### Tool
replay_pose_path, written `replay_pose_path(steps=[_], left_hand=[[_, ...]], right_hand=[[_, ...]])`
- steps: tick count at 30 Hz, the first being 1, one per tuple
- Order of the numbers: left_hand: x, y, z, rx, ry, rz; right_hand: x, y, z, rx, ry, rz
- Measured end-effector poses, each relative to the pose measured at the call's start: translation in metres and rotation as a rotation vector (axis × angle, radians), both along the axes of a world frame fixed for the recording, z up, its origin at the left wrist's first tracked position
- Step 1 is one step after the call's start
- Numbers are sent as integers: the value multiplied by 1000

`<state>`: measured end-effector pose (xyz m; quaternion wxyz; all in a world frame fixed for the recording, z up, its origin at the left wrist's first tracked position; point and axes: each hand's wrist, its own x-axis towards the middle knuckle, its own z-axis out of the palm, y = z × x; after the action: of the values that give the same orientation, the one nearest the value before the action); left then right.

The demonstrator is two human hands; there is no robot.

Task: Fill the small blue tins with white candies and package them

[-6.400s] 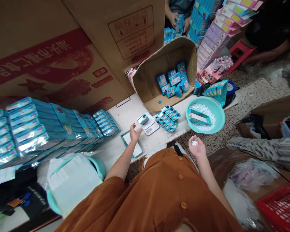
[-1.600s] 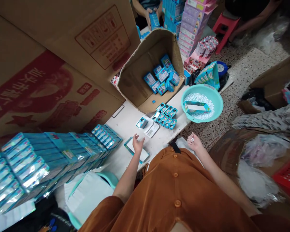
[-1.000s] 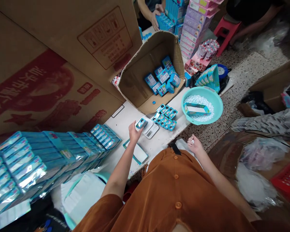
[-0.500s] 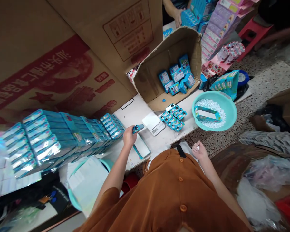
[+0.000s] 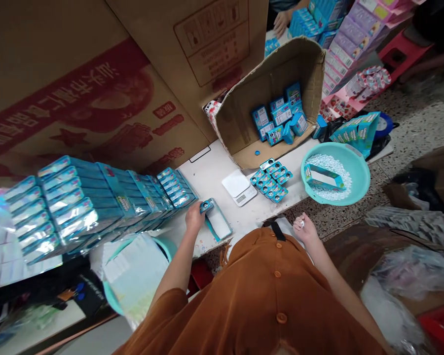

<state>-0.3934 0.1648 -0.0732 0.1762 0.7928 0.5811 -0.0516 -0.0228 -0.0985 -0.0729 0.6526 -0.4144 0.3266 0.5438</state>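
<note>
My left hand point(image 5: 194, 216) is closed around a small blue box point(image 5: 206, 205) with a round hole, held at the far end of an open white-and-blue display tray point(image 5: 219, 222). Close to my body, my right hand point(image 5: 306, 230) has its fingers curled round a few small white pellets point(image 5: 302, 223). A white digital scale point(image 5: 246, 196) lies on the table to the right of the tray. Beyond it stands a cluster of several small blue boxes point(image 5: 272, 181) with round holes. White pellets point(image 5: 323, 162) and an open blue carton point(image 5: 323, 177) fill the turquoise basin point(image 5: 363, 185).
A cardboard box on its side point(image 5: 240, 118) holds several blue boxes point(image 5: 281, 116). Wrapped blue packs point(image 5: 96, 197) are stacked at the left, before large cartons point(image 5: 151, 74). Another person's hand point(image 5: 280, 23) shows at the back, near pink packaging point(image 5: 358, 39).
My left hand has moved left with the small blue box, from beside the scale to the tray's far end. My right hand stays nearly still. The view has shifted slightly.
</note>
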Motion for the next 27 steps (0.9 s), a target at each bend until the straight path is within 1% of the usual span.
replay_pose_path(steps=[4, 8, 11, 14, 16, 18, 19, 22, 24, 25, 27], left_hand=[[3, 5, -7, -16, -29, -1], [5, 10, -18, -17, -13, -41], [5, 21, -26, 2, -12, -115], [5, 33, -29, -22, 22, -225], [5, 40, -31, -74, 112, -218], [4, 46, -35, -129, 196, -208], [3, 48, -38, -139, 209, -213], [4, 52, -45, -101, 182, -178], [7, 52, -45, -68, 185, -143], [10, 50, -43, -51, 187, -126], [16, 45, -35, -21, 205, -147]], right_hand=[[0, -2, -1, -33, 18, -16], [-1, -3, -6, -39, -7, -4], [-2, 0, -8, -48, -61, 20], [-8, 7, -1, -96, -87, 30], [-11, 15, 5, -137, -93, 38], [-12, 23, 8, -137, -51, 52], [-11, 27, 9, -122, -33, 54], [-7, 32, 6, -93, -44, -10], [-5, 29, 3, -63, -49, -38], [-4, 27, 1, -44, -51, -44], [-1, 19, -2, 13, -77, -46]])
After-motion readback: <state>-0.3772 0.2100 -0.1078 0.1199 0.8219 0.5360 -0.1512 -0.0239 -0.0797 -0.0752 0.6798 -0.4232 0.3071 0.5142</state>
